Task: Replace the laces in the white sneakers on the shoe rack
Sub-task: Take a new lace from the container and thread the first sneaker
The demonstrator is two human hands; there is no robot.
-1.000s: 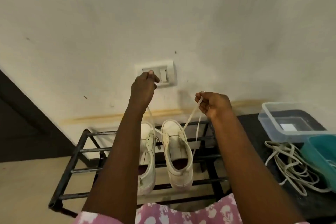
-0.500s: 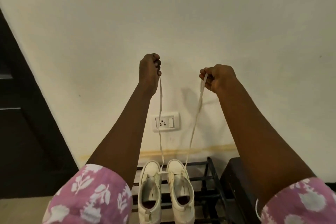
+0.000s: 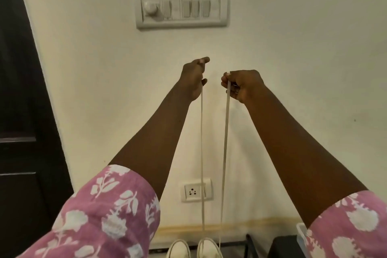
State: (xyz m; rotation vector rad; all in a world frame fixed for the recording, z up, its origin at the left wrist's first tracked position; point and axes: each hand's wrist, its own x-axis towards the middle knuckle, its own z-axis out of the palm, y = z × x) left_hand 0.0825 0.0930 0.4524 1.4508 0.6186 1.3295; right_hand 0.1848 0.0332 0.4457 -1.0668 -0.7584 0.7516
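While left hand (image 3: 193,78) and right hand (image 3: 243,85) pinch it, lace (image 3: 225,142) hangs below.

A pale wall (image 3: 293,69) carries a white switch panel (image 3: 181,9) with a round knob up high and a socket (image 3: 196,190) low down above a yellowish band (image 3: 251,223), a dark door (image 3: 21,132) stands at the left, and what may be a clear container (image 3: 301,234) edges in at the lower right.

Cream wall (image 3: 293,48) with switch panel (image 3: 181,9), socket (image 3: 196,190), dark door (image 3: 23,132).
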